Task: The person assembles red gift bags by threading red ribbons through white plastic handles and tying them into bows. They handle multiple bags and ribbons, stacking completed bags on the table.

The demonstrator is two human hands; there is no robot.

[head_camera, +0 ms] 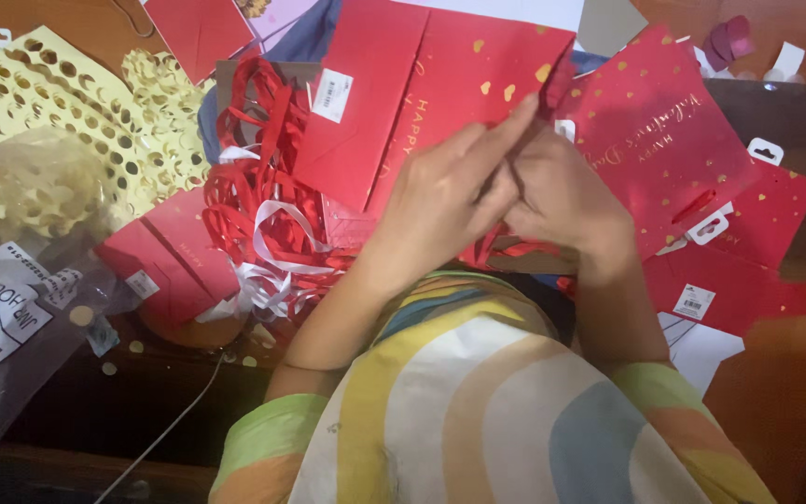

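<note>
Both hands met over a red gift bag near the middle of the tabletop.

Left hand (445, 201) and right hand (562, 191) pressed together, fingers pinching what looked like a red ribbon handle (506, 250) of the gift bag (478, 84); the grip itself was partly hidden. Red-and-white ribbon tangle (268, 205) lay just left. Punched yellow sheets (58, 103) sat toward the far-left corner.

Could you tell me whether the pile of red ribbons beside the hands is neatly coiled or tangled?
Tangled: the red ribbons lie in loose, crossing loops mixed with white ribbon, left of the left hand.
</note>
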